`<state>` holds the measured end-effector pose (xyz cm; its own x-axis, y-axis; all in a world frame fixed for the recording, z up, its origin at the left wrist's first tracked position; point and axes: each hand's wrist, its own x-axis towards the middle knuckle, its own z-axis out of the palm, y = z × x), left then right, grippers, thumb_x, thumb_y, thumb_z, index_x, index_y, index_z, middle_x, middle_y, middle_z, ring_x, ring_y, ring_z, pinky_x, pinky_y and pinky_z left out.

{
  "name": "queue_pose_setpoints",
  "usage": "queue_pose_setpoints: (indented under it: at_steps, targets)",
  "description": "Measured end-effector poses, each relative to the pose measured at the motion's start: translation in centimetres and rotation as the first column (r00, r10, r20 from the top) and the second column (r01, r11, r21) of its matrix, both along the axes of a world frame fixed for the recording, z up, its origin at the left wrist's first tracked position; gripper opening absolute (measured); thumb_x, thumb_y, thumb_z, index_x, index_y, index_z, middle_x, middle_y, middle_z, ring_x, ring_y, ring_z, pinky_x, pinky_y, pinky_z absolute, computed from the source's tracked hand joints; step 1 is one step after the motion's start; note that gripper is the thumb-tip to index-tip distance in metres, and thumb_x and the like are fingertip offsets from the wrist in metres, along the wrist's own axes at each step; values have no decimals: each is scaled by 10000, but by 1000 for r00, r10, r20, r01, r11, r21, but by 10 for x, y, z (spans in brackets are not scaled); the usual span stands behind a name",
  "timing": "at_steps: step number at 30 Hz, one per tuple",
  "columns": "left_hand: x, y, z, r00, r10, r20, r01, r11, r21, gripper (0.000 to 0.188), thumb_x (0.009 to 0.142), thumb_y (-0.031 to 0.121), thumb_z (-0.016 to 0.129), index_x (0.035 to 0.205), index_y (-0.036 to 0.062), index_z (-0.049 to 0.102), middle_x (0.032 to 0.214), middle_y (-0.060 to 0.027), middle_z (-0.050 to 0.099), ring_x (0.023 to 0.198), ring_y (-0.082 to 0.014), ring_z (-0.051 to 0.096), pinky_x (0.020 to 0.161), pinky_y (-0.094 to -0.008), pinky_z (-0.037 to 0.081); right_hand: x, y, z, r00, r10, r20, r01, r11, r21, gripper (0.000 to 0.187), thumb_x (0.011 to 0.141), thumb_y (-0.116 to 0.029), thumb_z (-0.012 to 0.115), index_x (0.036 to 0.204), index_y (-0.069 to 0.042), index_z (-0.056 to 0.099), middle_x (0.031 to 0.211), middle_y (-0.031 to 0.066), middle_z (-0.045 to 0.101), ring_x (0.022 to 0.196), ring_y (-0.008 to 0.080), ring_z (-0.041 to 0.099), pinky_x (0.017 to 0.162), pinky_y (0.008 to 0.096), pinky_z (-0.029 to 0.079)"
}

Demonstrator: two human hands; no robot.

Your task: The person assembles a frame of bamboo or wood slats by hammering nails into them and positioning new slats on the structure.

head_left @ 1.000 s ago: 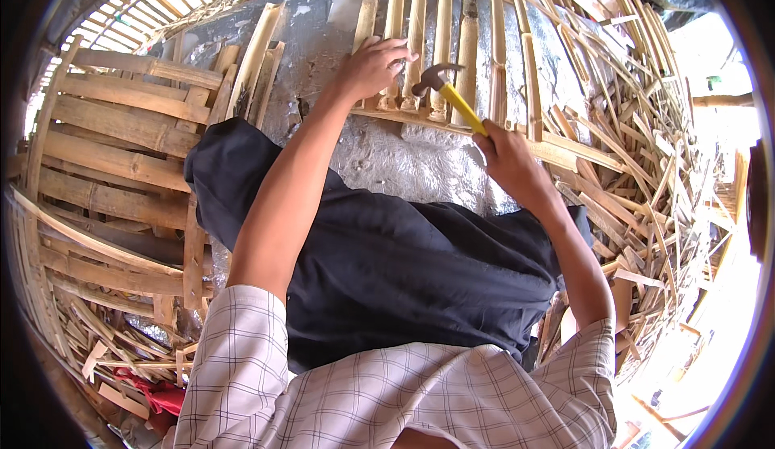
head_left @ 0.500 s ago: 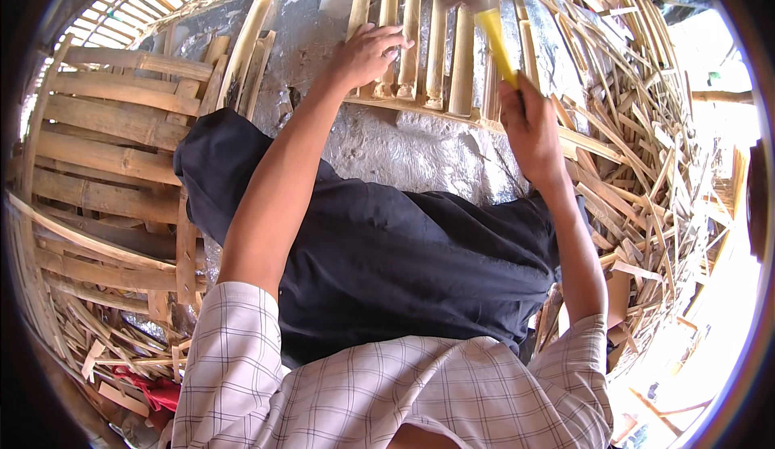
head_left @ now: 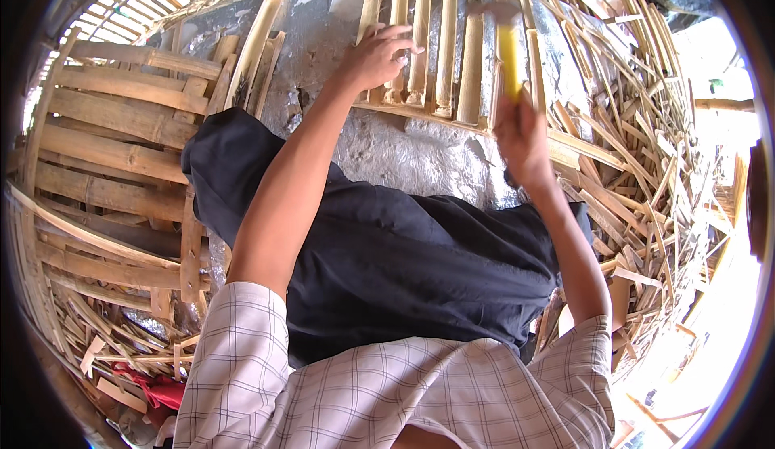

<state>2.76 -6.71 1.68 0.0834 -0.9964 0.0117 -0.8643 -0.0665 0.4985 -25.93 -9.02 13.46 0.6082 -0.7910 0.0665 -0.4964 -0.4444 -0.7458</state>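
Note:
My right hand (head_left: 523,138) is wrapped around the yellow handle of a hammer (head_left: 508,57). The hammer's dark head, smeared by motion, is over the right part of a bamboo slat panel (head_left: 446,61). That panel has several split bamboo slats side by side, joined along the near end by a crosswise strip (head_left: 432,115). Over the panel's left slats is my left hand (head_left: 379,57), its fingers loosely bent and apart. I see nothing held in it; whether it touches the slats I cannot tell.
A finished-looking woven bamboo panel (head_left: 121,134) stands at the left, with loose bamboo pieces (head_left: 257,45) beside it. Heaped bamboo strips (head_left: 638,150) lie along the right. Beneath the slats is a grey, shiny, uneven surface (head_left: 404,158). Red cloth (head_left: 157,388) lies lower left.
The hammer has swung from leaning left to nearly straight ahead, and my right hand has dropped slightly nearer me. The whole view has shifted a little; my left hand stays over the same slats.

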Motion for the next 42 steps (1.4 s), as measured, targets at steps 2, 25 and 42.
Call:
queue_pose_setpoints:
  at_steps: [2, 25, 42]
  targets:
    - [-1, 1, 15, 991, 127, 33, -128, 992, 24, 455, 942, 370, 641, 1385, 278, 592, 1664, -27, 264, 1480, -423, 299, 1174, -680, 304, -4, 20, 1, 894, 114, -433, -97, 993, 60, 241, 1065, -204, 521, 1024, 27, 577, 665, 190, 614, 518, 359, 573, 517, 498, 404]
    - [-12, -5, -6, 477, 456, -751, -464, 857, 226, 359, 918, 230, 756, 900, 0, 482, 703, -94, 538, 533, -129, 551, 410, -229, 439, -42, 23, 7, 970, -46, -238, 72, 992, 104, 251, 1032, -177, 584, 921, 47, 555, 687, 269, 531, 610, 436, 440, 586, 471, 395]
    - [-13, -12, -30, 835, 437, -335, -455, 890, 29, 1328, 701, 695, 833, 1304, -355, 288, 566, 31, 459, 434, -115, 452, 371, -276, 413, -47, 10, 11, 924, 135, -359, -219, 954, -205, 184, 1037, -170, 567, 1081, 2, 616, 696, 239, 617, 618, 435, 603, 598, 536, 426]
